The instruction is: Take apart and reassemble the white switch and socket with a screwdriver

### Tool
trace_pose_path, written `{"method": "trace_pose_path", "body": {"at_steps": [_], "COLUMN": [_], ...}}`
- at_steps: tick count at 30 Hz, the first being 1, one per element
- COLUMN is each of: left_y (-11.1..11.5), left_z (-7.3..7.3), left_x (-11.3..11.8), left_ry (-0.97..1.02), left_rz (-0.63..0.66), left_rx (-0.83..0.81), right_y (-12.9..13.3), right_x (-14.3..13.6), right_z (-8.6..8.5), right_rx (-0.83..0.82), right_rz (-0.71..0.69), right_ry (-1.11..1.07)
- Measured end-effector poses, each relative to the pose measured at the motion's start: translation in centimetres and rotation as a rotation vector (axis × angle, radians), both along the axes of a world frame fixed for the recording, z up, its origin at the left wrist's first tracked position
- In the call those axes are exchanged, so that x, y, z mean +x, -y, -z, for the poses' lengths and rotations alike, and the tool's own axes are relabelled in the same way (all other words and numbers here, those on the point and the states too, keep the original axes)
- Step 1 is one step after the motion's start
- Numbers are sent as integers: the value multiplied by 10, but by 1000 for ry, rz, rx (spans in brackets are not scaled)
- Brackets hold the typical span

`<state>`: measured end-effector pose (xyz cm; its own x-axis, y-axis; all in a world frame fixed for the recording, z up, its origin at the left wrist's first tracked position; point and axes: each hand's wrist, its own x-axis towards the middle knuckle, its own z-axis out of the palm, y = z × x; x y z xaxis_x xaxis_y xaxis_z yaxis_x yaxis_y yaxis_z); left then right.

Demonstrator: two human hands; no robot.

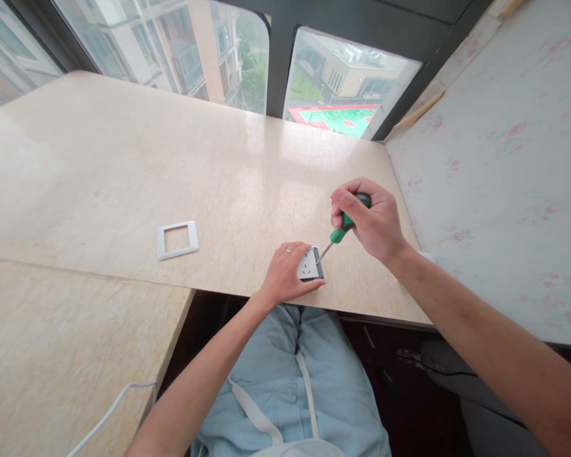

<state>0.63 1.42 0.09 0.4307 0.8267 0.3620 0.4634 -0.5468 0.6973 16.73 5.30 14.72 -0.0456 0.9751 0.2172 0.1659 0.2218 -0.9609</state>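
Observation:
My left hand (290,271) grips a white wall socket (307,265) with dark edges, its fingers on the far side and the thumb on the near side. The socket rests face up near the front edge of the stone counter (238,190). In my right hand (371,219) is a screwdriver (343,227) with a green and black handle, the fist wrapped round it. Its metal shaft slants down to the left, and the tip meets the right edge of the socket. Farther left on the counter lies a white rectangular frame (177,240), apart from both hands.
Windows (333,82) line the far side of the counter. A flowered wall (499,171) closes off the right. A white cable (109,411) runs over the lower counter section at the left. My legs in light blue trousers (290,374) are below the front edge.

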Motion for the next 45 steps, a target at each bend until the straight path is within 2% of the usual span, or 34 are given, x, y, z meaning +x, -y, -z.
{"method": "trace_pose_path", "body": {"at_steps": [5, 10, 14, 20, 24, 27, 30, 35, 41, 45], "left_y": [0, 0, 0, 1, 0, 0, 0, 1, 1, 1], "left_z": [-1, -2, -2, 2, 3, 3, 2, 1, -1, 0], "left_x": [0, 0, 0, 1, 1, 1, 1, 1, 2, 2], "left_ry": [-4, -4, -12, 8, 16, 10, 9, 4, 5, -1], "left_rz": [-2, -2, -4, -6, -11, -12, -17, -19, -20, -23], "left_rx": [4, 7, 5, 34, 53, 60, 68, 60, 61, 76], "right_y": [1, 11, 31, 72, 97, 111, 122, 147, 173, 186], "right_x": [-1, 2, 8, 20, 27, 31, 35, 48, 54, 50], "right_z": [6, -1, -12, -24, -28, -26, -16, 16, 57, 80], "right_rx": [12, 39, 124, 329, 332, 367, 467, 517, 405, 220], "right_rz": [3, 8, -32, -235, -194, -183, -159, 28, 236, 370], "right_ry": [-9, 66, 396, 832, 1051, 1101, 1051, 921, 745, 662]}}
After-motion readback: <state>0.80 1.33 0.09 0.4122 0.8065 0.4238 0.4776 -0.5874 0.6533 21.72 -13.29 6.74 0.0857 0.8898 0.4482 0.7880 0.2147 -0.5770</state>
